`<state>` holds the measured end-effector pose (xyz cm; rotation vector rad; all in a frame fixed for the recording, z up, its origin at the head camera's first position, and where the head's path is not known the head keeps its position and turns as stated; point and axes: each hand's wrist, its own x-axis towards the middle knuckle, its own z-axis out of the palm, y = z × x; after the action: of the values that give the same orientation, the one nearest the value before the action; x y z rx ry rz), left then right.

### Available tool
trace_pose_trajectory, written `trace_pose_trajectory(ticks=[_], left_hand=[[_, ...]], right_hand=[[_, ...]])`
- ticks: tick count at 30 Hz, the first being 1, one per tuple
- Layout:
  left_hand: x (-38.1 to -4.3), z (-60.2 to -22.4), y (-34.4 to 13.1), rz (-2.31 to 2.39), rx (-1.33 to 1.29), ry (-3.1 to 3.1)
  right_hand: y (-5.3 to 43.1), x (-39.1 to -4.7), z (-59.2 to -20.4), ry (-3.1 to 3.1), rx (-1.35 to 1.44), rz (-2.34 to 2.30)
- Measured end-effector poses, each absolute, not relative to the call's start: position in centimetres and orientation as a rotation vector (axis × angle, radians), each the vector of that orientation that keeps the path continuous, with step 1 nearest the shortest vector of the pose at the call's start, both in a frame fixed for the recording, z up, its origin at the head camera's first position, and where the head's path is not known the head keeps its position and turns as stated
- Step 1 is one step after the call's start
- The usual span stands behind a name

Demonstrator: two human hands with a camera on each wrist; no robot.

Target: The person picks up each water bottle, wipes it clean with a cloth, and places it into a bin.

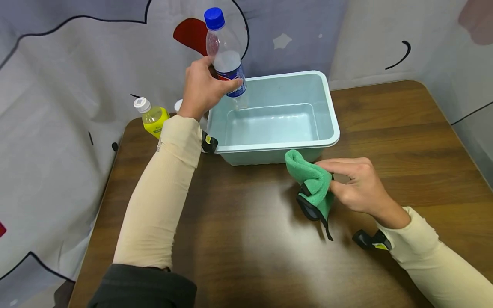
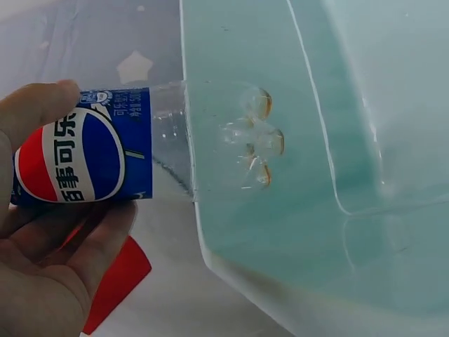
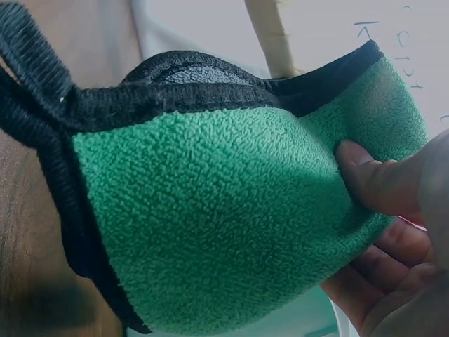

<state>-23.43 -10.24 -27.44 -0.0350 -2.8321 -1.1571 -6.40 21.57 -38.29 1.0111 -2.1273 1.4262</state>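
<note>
- Hanging behind the basin (image 1: 269, 124) and to its left, a patterned sheet (image 1: 50, 128) bears black lines on white and grey-blue.
- Left of the basin: a yellow-labelled bottle (image 1: 155, 122) with a white cap, partly covered by the cream left sleeve (image 1: 154, 192).
- Just beside the basin's left rim: a white rounded piece (image 1: 178, 105), mostly hidden by the left wrist and too little seen to identify.
- At the basin's left side: the left hand (image 1: 204, 87), thumb and fingers closed round the labelled middle of the clear bottle (image 1: 228, 60). A black wrist device (image 1: 209, 142) sits below this hand, at the basin's left front corner.
- Above the basin's left part: the clear bottle, blue cap uppermost, with a blue, red and white label. Its lobed base lies over the basin's left side; whether the two touch cannot be told.
- The basin itself: pale blue-green, roughly rectangular, with a lighter rim.
- In front of the basin, toward its right: the green cloth (image 1: 313, 182), folded, edged in black, with a grey patch and a dangling black loop.
- Right of that cloth, before the basin's right front corner: the right hand (image 1: 358, 184), pinching the cloth between thumb and fingers.
- Beneath the basin and extending to its right: a brown wood-grain table (image 1: 393, 128).
</note>
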Motion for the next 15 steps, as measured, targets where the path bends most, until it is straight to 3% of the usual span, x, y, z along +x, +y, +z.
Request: trace_pose_trajectory(ticks=[15], left_hand=[[-24.4, -27.95, -9.52, -1.211, 0.057, -2.872]], right_hand=[[21.46, -6.29, -38.21, -2.134, 1.024, 1.408]])
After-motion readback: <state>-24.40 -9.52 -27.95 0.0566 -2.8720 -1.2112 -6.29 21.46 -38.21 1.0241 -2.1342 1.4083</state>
